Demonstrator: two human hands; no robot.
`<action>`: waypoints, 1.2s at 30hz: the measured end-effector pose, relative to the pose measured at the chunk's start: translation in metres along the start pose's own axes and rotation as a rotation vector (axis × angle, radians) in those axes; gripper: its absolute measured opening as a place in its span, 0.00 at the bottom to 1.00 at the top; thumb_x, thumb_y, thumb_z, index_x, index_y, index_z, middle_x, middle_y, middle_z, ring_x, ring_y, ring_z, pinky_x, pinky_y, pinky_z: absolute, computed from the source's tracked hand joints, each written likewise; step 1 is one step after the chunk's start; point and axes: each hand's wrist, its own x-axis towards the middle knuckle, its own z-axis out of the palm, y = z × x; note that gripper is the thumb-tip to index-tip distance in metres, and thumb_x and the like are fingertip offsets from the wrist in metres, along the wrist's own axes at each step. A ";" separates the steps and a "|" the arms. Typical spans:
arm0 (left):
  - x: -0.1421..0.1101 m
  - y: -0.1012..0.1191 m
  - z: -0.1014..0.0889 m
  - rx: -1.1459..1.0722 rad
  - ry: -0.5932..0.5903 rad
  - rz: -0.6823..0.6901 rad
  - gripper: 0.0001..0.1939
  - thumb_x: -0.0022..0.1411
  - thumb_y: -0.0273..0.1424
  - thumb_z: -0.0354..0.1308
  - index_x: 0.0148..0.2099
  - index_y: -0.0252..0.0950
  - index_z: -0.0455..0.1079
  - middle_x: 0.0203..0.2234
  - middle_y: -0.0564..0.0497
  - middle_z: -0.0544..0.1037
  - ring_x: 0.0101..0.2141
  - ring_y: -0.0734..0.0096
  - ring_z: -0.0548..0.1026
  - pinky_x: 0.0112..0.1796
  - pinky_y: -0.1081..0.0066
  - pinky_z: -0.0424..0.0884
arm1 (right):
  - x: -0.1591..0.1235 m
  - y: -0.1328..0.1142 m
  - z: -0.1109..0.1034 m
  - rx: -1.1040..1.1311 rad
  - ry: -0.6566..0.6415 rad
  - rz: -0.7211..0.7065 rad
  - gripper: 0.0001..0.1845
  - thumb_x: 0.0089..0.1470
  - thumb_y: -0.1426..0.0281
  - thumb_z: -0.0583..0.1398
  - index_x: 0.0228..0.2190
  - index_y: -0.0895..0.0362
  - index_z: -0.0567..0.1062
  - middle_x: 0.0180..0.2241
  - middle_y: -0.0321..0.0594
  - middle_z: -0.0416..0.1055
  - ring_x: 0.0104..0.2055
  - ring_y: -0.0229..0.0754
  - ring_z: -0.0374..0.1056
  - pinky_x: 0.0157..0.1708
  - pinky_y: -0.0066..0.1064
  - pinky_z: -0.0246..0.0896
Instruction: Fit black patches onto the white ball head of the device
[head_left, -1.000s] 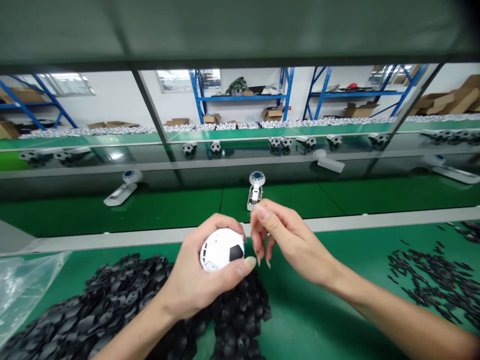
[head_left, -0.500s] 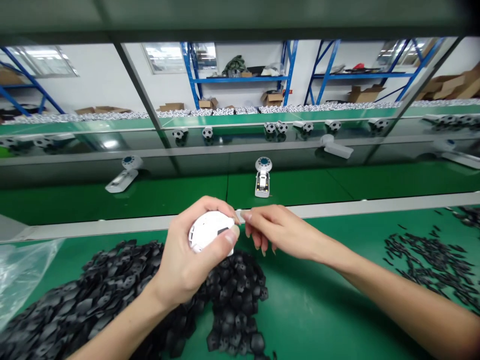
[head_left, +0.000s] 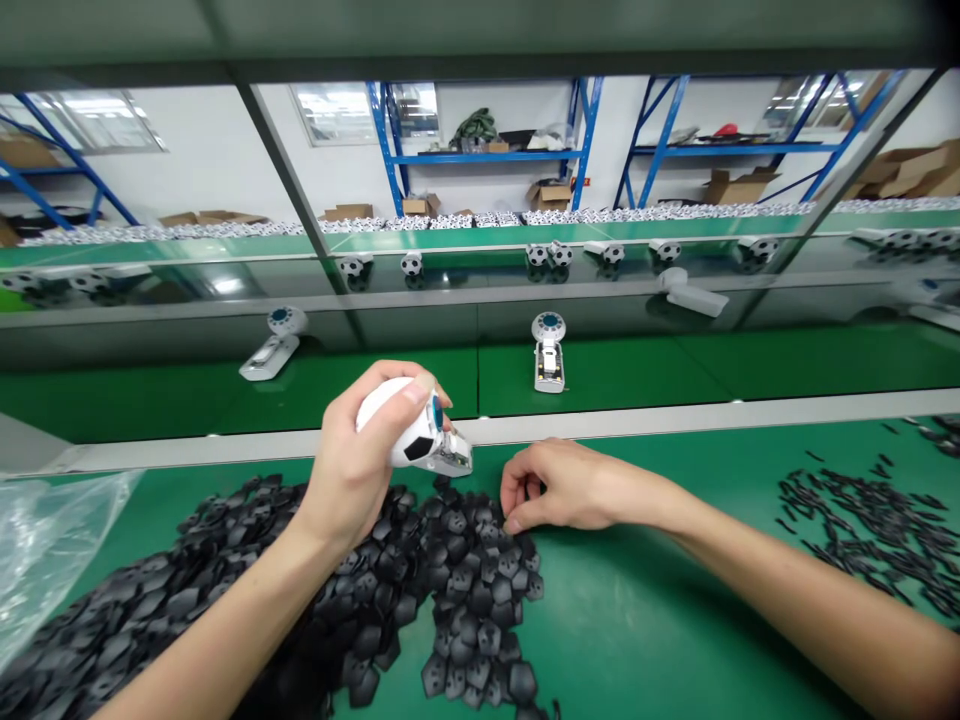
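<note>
My left hand [head_left: 349, 450] is closed around a white football-patterned device [head_left: 411, 425]. Its rounded head shows one black pentagon and a blue ring, and a short body with exposed inner parts points to the right. Below it lies a heap of black pentagon pieces [head_left: 476, 590]. My right hand [head_left: 566, 485] reaches down at the heap's upper right edge, fingers curled and thumb and fingertips drawn together at the pieces. Whatever is between those fingertips is too small or hidden to make out.
A similar opened device [head_left: 549, 365] lies on the green conveyor [head_left: 622, 375] beyond the white rail, with another device [head_left: 271, 357] to its left. Thin black strips [head_left: 877, 525] are scattered at right. A clear plastic bag [head_left: 52, 550] lies at left. Football-patterned units [head_left: 550, 255] line the ledge behind.
My left hand has turned the device, bringing its black pentagon and body into view. My right hand has moved away from the device and down to the black pieces. The conveyor devices appear shifted right.
</note>
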 end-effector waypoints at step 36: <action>0.016 0.010 -0.028 0.374 -0.062 -0.104 0.32 0.64 0.63 0.59 0.37 0.36 0.77 0.32 0.47 0.79 0.30 0.64 0.73 0.29 0.71 0.65 | -0.059 -0.023 0.015 -0.713 0.970 -1.101 0.23 0.77 0.74 0.48 0.47 0.50 0.83 0.48 0.37 0.83 0.49 0.41 0.82 0.51 0.27 0.79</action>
